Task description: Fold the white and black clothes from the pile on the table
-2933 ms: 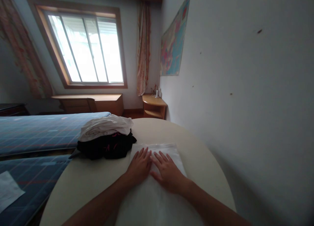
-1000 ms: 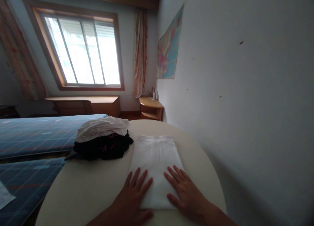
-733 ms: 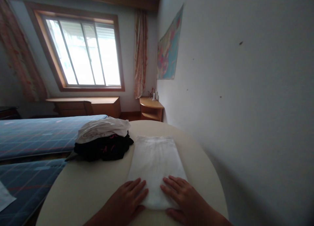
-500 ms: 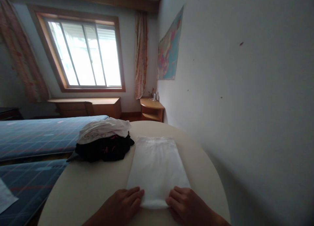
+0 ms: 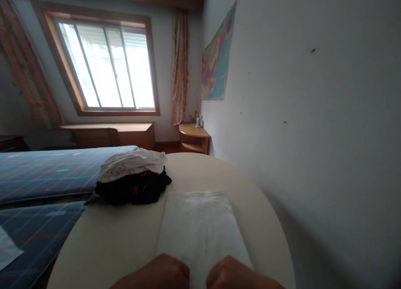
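Observation:
A folded white garment (image 5: 200, 222) lies flat on the round cream table, a long panel with its straight far edge away from me. My left hand (image 5: 164, 272) is closed at its near left side, knuckles up. At the near right side my right hand (image 5: 234, 273) is closed on the fabric in the same way. The fingertips of both hands are hidden, and the garment's near edge runs out of the picture between them.
On the left of the table (image 5: 103, 234) sits a pile with a white garment (image 5: 133, 163) atop a black one (image 5: 131, 188). Blue plaid mattresses (image 5: 56, 168) lie beyond to the left. A bare wall (image 5: 328, 134) rises to the right.
The white garment has slid toward me, and its far edge is now nearer. Both hands have moved back toward my body and curled more tightly. The clothes pile has stayed put.

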The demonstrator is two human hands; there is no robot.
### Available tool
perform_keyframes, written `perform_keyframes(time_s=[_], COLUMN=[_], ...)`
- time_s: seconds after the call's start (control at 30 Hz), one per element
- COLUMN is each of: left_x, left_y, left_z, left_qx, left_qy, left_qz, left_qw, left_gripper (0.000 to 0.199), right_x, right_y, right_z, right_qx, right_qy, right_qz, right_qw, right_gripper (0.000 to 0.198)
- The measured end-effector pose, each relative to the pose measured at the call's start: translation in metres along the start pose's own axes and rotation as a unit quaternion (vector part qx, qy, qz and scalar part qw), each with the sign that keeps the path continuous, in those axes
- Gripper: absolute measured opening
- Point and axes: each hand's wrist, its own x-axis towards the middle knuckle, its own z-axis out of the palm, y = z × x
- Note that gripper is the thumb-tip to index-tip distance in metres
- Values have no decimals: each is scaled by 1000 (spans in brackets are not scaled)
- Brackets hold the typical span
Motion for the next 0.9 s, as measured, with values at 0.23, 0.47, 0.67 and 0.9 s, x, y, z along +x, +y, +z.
perform_keyframes(time_s=[0.23, 0.47, 0.67, 0.9], left_x=[34, 64, 85, 89], left_y=[-40, -82, -104, -141], left_z=[-2, -5, -28, -58], left_qx=[103, 138, 148, 100], left_qy=[150, 147, 161, 176], left_qz=[-93, -191, -234, -256], left_qw=[979, 961, 947, 945], left_gripper=[54, 63, 66, 61], right_x=[7, 14, 30, 35], right_y=[-8, 29, 90, 126], right_z=[-28, -51, -69, -85], right_qx=[-58, -58, -105, -107], right_qy=[65, 130, 137, 195], right_qz=[27, 183, 334, 400], right_qw=[996, 973, 927, 889], right_gripper=[38, 60, 76, 67])
